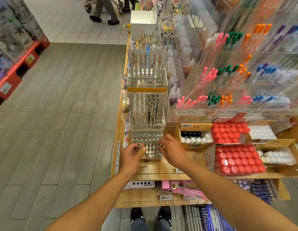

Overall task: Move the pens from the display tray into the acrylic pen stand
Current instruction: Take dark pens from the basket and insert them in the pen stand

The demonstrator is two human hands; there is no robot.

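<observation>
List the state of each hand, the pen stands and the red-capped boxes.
Left hand: pinches a pen over the near stand.
Right hand: fingers curled at the near stand's pens.
Near stand: upright, partly filled.
Middle stand: upright, partly filled.
Red-capped boxes: open, nearly full.

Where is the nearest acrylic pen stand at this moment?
In the head view, the acrylic pen stand stands on the wooden shelf, low centre, between the left hand and right hand.
</observation>
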